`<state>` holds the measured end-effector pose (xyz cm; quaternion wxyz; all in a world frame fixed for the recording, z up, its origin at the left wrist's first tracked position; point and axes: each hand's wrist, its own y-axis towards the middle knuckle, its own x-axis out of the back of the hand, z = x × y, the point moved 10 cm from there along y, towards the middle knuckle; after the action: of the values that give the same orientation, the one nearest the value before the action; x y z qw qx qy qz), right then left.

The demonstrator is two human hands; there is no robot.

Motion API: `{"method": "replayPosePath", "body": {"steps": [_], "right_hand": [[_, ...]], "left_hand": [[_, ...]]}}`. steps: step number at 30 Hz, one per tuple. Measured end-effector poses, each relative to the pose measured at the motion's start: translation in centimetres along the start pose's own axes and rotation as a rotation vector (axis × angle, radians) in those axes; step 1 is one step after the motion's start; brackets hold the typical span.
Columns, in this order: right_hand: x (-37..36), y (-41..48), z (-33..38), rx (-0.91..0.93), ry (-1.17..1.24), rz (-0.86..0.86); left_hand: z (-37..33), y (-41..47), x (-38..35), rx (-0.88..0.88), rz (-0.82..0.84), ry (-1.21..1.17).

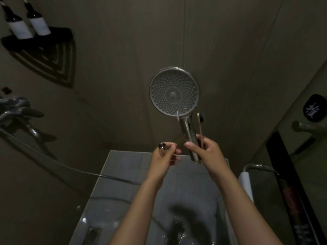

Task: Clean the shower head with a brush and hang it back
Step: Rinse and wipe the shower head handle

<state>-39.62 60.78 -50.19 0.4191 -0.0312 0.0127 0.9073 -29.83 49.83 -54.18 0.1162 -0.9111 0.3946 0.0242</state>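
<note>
Head view: no readable text (white labels on two dark bottles (28, 23) blank), round chrome shower head (174, 91) upright, nozzle face toward camera, gripped with brush (200, 126) by right hand (207, 152); left hand (165, 154) closed on hose end (161, 147).

Open air surrounds the shower head (174, 91); corner shelf (46, 48) and faucet (17, 112) crowd the left.

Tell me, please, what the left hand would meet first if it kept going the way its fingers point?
Probably the shower head's handle held by the right hand: the left hand points rightward toward it, though depth is unclear.
</note>
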Motion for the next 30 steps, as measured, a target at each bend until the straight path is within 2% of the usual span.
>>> {"method": "replayPosePath", "body": {"steps": [5, 8, 16, 24, 30], "right_hand": [[-0.7, -0.6, -1.4, -0.05, 0.06, -0.039], [-1.1, -1.4, -2.4, -0.089, 0.081, -0.036], [-1.7, -3.1, -3.1, -0.116, 0.197, -0.042], [-1.7, -3.4, -2.9, -0.104, 0.203, -0.042], [-1.8, -3.9, -3.1, -0.103, 0.169, -0.046]], "left_hand": [[3.3, -1.4, 0.7, -0.025, 0.054, 0.431], [4.0, -1.5, 1.2, -0.056, 0.055, 0.575], [4.8, -2.4, -0.9, -0.061, 0.168, 0.735], [4.9, -3.1, -1.1, 0.001, 0.24, 0.725], [6.1, -4.2, -2.5, 0.026, 0.37, 0.712]]}}
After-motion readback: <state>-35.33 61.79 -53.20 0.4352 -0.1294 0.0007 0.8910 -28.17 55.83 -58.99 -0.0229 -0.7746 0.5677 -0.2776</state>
